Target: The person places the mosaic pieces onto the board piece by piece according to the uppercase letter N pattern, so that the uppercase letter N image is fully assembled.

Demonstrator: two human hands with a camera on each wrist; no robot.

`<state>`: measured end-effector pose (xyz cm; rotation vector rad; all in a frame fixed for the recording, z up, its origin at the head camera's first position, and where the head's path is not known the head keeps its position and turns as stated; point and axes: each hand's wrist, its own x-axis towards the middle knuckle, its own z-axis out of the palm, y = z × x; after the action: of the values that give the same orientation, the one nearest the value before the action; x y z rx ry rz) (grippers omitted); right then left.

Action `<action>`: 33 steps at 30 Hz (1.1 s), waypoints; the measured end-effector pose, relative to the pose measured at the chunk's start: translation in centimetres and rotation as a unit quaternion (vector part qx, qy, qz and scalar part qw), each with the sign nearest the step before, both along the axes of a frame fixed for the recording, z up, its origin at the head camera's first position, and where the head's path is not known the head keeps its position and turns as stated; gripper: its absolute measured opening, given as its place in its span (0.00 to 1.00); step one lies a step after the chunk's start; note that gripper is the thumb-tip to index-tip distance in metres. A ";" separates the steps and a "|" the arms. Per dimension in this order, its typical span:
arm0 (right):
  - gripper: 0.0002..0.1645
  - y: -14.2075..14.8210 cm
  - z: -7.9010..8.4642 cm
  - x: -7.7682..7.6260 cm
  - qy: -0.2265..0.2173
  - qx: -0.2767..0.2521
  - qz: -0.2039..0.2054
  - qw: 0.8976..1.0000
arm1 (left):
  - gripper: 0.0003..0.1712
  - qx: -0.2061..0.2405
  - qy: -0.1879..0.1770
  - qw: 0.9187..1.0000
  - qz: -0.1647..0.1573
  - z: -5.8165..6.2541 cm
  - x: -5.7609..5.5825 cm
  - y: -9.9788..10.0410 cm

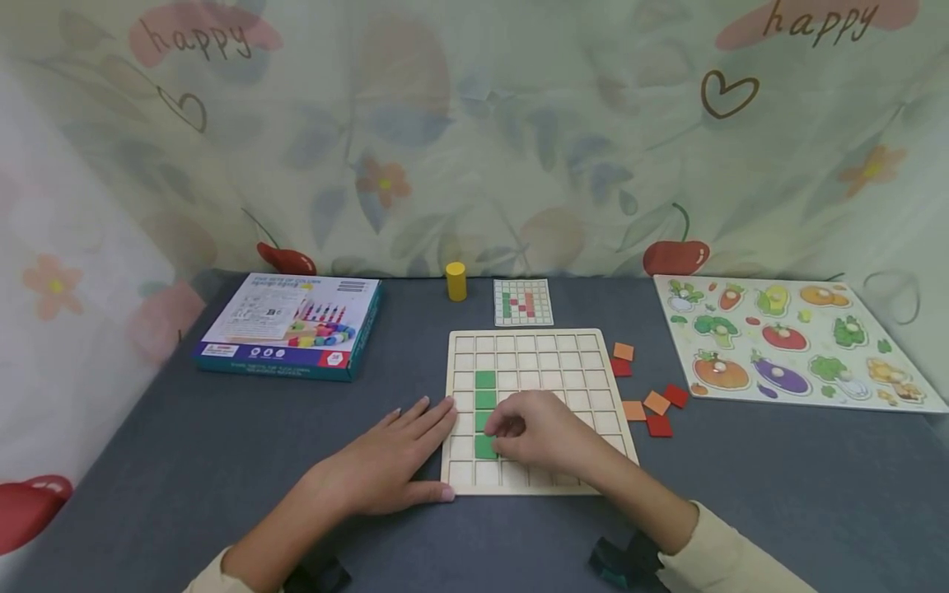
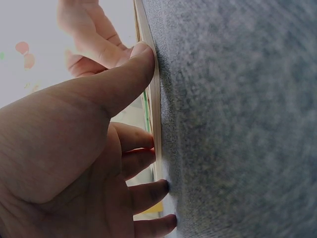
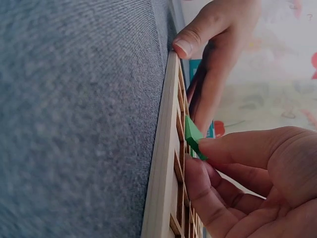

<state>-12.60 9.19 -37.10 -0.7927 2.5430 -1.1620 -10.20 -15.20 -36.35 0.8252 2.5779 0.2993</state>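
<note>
A light wooden grid board lies in the middle of the table in the head view. Several green square tiles run down its second column from the left. With thumb and fingers my right hand pinches the lowest green tile, which tilts over its cell in the right wrist view. My left hand lies with fingers extended at the board's left side, its index fingertip on the edge and its thumb by the near corner.
Loose orange tiles and red tiles lie right of the board. Behind it are a patterned card and a yellow cylinder. A boxed set sits at left, a vegetable picture board at right.
</note>
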 end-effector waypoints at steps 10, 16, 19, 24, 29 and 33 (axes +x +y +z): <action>0.08 0.0 -0.1 0.3 0.026 0.005 -0.005 1.000 | 0.55 -0.004 0.000 1.000 -0.002 0.1 0.0 0.1; 0.09 0.1 -0.1 0.5 0.020 -0.004 0.002 1.000 | 0.55 -0.005 -0.001 1.000 -0.003 0.0 0.0 0.0; 0.09 0.1 0.0 0.5 0.010 -0.010 0.007 1.000 | 0.55 -0.008 -0.002 1.000 0.000 0.0 0.0 0.0; 0.09 0.4 0.0 0.6 0.007 -0.013 0.016 1.000 | 0.55 -0.012 -0.001 1.000 0.002 0.0 -0.1 -0.1; 0.08 1.2 -0.1 0.6 0.012 -0.012 0.013 1.000 | 0.55 -0.008 0.003 1.000 -0.002 -0.1 0.0 0.0; 0.07 2.4 -0.2 0.3 0.020 -0.009 -0.004 1.000 | 0.55 -0.008 0.002 1.000 -0.002 -0.1 0.0 0.0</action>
<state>-12.29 11.58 -37.30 -0.8196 2.5733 -1.1857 -10.16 -15.18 -36.42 0.8257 2.5799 0.2755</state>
